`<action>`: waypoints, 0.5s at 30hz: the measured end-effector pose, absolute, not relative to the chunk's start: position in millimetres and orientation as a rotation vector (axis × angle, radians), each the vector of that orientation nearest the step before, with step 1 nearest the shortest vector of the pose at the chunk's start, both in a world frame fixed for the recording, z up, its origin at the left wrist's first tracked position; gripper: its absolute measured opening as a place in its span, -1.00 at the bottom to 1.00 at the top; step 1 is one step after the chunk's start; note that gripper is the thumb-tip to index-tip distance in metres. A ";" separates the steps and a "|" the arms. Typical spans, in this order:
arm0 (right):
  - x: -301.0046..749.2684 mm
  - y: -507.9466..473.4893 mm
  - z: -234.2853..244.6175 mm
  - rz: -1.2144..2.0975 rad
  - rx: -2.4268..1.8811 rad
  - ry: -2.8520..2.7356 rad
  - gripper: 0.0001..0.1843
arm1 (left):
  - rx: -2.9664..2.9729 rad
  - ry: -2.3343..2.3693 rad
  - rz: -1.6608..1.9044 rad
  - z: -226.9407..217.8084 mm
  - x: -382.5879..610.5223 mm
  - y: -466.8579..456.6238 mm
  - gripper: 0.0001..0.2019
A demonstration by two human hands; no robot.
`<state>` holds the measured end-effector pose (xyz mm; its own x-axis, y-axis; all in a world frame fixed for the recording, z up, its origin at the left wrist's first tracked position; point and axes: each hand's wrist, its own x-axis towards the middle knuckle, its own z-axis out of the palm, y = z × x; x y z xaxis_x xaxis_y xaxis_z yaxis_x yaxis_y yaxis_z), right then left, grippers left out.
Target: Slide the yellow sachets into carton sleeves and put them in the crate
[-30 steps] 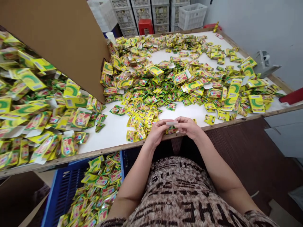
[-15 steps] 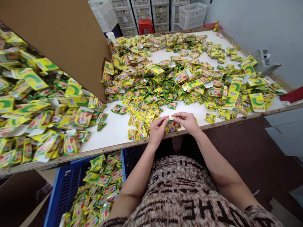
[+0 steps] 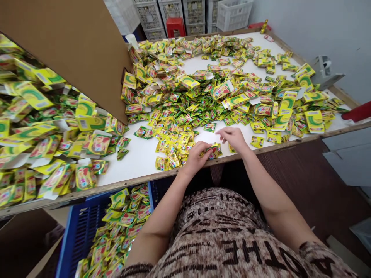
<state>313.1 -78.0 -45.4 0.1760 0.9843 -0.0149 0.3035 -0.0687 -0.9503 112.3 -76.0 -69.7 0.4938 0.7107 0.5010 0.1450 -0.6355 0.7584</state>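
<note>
My left hand is closed on a small yellow, green and red printed box at the table's front edge. Its fingers and thumb grip the box's left end and hide part of it. My right hand is off the box, a little to its right and above the table, with fingers partly bent and nothing visible in them. Beside my left hand lies a heap of yellow sachets. Green sachets are piled farther back.
Many similar boxes, some with white flaps up, cover the table. A cardboard panel stands at left. Below the front edge, a blue crate holds filled packs. A tape dispenser sits at right; a red stool stands behind.
My right hand has let go of the box's top edge and moved up and right. My left hand keeps hold of the box. The view has shifted slightly.
</note>
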 end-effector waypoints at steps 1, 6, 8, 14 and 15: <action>313.8 -62.8 -49.0 0.807 -1.688 -1.248 -0.62 | 2.107 0.685 1.066 -67.8 114.1 -76.5 -0.71; 304.3 -1.2 -67.4 0.421 -2.166 -1.392 -0.64 | 1.809 0.889 1.204 -39.1 67.7 -90.6 -0.66; 304.1 5.5 -70.3 0.419 -2.209 -1.360 -0.72 | 1.598 1.085 1.149 -32.8 12.8 -105.3 -0.64; 320.9 -30.5 -60.9 0.897 -1.795 -1.225 -0.66 | 1.382 1.413 -0.117 -89.6 -163.2 -203.1 -0.69; 321.7 -41.6 -59.2 1.049 -1.691 -1.203 -0.63 | 1.391 1.471 -0.254 -100.3 -178.9 -224.9 -0.72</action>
<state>321.7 -41.6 -59.2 0.2063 0.9625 -0.1760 0.3051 -0.2342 -0.9231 -178.9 -224.9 -100.3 0.2222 0.6028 -0.7663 0.8251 0.3025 0.4772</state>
